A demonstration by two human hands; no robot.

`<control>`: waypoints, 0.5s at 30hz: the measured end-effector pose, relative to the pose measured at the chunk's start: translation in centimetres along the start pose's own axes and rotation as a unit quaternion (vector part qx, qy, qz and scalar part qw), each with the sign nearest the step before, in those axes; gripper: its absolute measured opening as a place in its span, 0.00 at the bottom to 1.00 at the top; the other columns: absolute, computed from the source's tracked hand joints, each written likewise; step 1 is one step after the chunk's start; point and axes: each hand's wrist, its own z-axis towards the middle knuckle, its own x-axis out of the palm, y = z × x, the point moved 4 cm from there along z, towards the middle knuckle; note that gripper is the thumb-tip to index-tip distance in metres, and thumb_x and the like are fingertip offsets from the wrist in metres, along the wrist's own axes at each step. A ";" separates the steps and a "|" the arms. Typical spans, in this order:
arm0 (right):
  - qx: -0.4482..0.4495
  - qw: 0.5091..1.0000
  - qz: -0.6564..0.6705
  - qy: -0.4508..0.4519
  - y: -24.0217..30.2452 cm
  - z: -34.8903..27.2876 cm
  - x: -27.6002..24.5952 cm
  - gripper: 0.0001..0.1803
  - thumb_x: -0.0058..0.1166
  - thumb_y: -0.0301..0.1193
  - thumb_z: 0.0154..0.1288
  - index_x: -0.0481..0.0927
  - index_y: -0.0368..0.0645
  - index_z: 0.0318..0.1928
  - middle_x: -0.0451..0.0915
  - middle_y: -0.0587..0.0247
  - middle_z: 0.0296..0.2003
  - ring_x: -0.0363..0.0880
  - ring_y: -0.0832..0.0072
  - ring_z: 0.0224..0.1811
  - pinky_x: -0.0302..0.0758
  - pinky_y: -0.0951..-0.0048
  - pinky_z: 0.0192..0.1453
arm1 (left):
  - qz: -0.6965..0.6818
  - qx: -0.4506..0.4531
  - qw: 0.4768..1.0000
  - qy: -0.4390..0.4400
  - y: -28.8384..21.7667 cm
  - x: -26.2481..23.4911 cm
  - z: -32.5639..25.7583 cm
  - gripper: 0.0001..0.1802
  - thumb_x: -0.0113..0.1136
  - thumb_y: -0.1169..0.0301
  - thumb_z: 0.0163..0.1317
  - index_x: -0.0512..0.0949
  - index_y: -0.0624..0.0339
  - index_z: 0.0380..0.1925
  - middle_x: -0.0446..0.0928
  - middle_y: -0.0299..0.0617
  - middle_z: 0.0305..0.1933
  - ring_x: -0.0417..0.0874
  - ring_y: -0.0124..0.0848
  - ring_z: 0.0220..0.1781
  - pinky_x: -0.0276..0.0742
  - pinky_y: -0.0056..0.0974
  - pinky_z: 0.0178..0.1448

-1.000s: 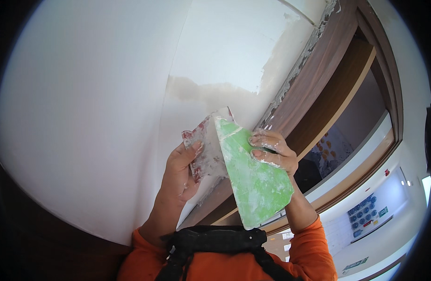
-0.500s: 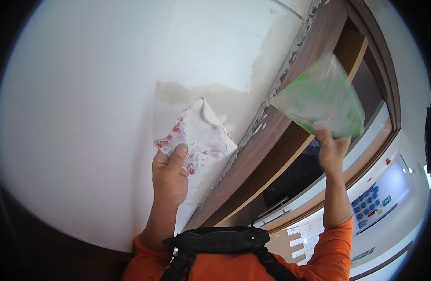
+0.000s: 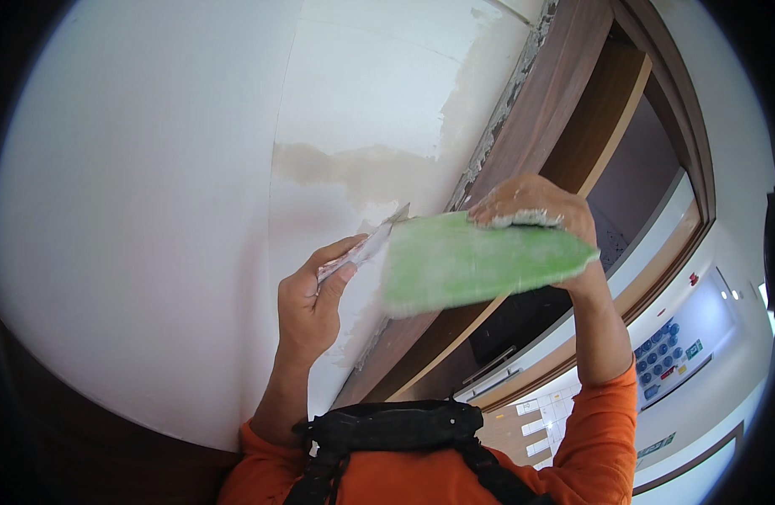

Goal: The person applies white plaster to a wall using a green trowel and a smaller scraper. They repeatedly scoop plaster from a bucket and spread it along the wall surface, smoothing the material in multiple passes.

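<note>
My left hand pinches a thin scraper smeared with white filler and reddish marks; it is seen nearly edge-on, its tip pointing up and right. At the right, my right hand grips a green plastering float, with white filler along the edge under the fingers. The float's left end comes close to the scraper or touches it; I cannot tell which. Motion blurs the float. Behind both hands is a white wall with a damp-looking beige filler patch.
A brown wooden door frame runs diagonally beside the wall, with a rough, chipped joint along it. Wooden shelf boards stand in the opening. Blue water bottles are far off at the right. A black strap pouch crosses my chest.
The float has swung left and down toward the scraper, turning its green face to view. The scraper has tilted from showing its broad face to nearly edge-on.
</note>
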 end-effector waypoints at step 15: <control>0.085 0.922 -0.360 -0.115 -4.8 20.4 -21.8 0.18 0.66 0.27 0.60 0.84 0.26 0.48 0.89 0.45 0.41 0.85 0.61 0.44 0.78 0.63 0.54 | -0.069 -0.061 0.996 -0.019 1.0 1.1 -0.6 0.16 0.58 0.72 0.75 0.80 0.72 0.57 0.86 0.46 0.48 0.83 0.28 0.51 0.77 0.33 0.60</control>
